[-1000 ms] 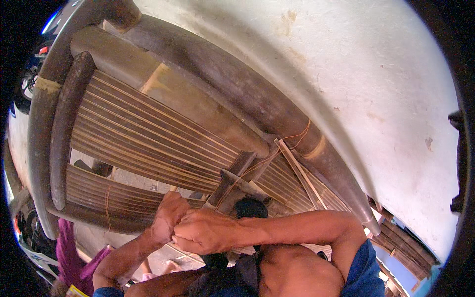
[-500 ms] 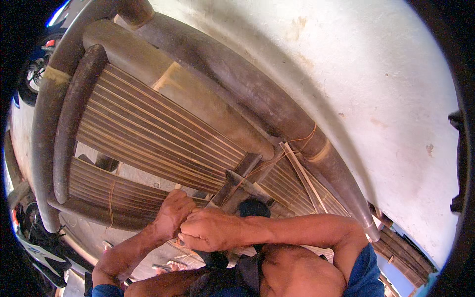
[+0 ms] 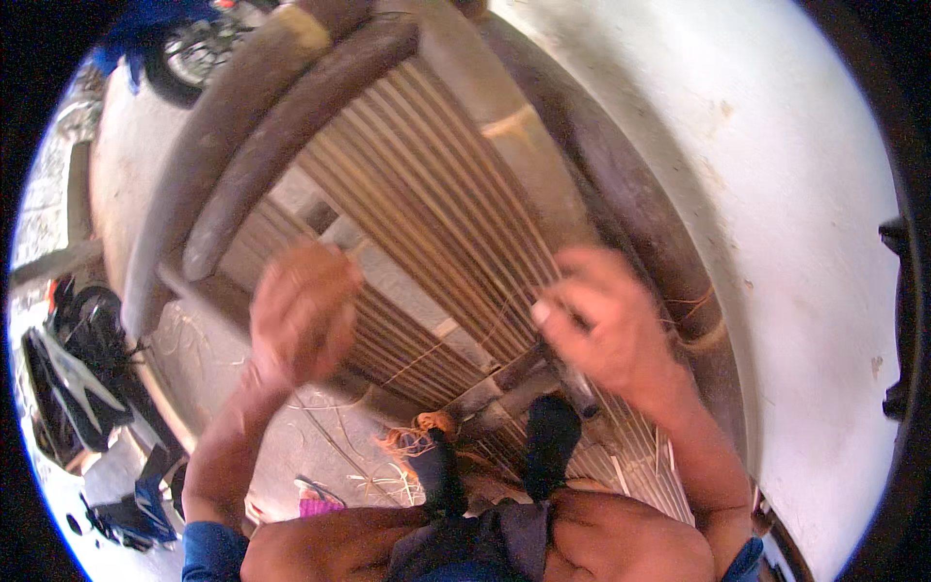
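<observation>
Right hand, fingers half curled, is above the right side of the slatted bamboo frame; left hand, curled, is above its left side. Blur hides whether either grips anything. Beneath both, the frame's slats run upper left to lower right; orange cord bunches near its left edge.

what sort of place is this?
Probably a small workshop or porch, hard to be certain: a large slatted bamboo frame, thin loose strips scattered on the floor, and motorbikes off to the left.
</observation>
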`<state>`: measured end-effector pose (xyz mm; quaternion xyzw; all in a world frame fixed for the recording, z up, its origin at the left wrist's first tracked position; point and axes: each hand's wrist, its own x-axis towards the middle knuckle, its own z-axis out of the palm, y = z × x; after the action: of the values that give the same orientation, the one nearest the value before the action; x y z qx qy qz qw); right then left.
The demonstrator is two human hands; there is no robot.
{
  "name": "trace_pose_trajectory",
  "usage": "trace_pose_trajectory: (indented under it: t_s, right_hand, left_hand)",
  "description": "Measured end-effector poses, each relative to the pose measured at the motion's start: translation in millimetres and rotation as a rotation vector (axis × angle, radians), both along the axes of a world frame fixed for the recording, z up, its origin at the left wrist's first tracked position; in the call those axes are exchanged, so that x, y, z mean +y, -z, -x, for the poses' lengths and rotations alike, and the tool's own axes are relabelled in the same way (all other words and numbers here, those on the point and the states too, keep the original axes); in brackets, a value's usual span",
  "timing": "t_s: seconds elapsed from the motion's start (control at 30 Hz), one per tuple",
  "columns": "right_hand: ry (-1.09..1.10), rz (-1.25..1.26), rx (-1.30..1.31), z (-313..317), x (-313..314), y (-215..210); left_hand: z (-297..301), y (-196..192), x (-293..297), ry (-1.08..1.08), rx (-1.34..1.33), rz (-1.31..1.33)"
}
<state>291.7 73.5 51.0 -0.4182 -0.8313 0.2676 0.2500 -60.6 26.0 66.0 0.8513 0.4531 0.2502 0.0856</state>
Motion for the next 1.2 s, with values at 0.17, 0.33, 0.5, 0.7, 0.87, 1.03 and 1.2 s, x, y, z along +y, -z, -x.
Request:
trace_pose_trajectory:
  t_s: [0.17, 0.33, 0.5, 0.7, 0.87, 1.03, 1.2]
  right_hand:
    - [-0.015, -0.107, -0.007, 40, 7, -23]
    - [-0.289, 0.225, -0.099, 126, -28, -4]
    - [-0.349, -0.033, -0.166, 185, -27, 22]
    - [-0.462, -0.183, -0.199, 188, -17, 41]
    - [-0.528, 0.138, 0.068, 162, -22, 32]
    - [-0.153, 1.121, 0.958, 134, -15, 1]
    - [-0.017, 1.130, 0.969, 81, 27, -55]
  left_hand:
    - [44, -7, 34, 0.011, 0.237, -0.102]
    - [43, 4, 36, 0.002, 0.292, -0.059]
    - [45, 13, 45, -0.033, 0.193, -0.124]
    - [47, 9, 44, 0.008, 0.142, -0.099]
    - [45, -2, 40, 0.078, 0.242, -0.026]
    - [35, -9, 37, 0.087, 0.372, 0.044]
    - [27, -7, 42, 0.076, 0.462, 0.048]
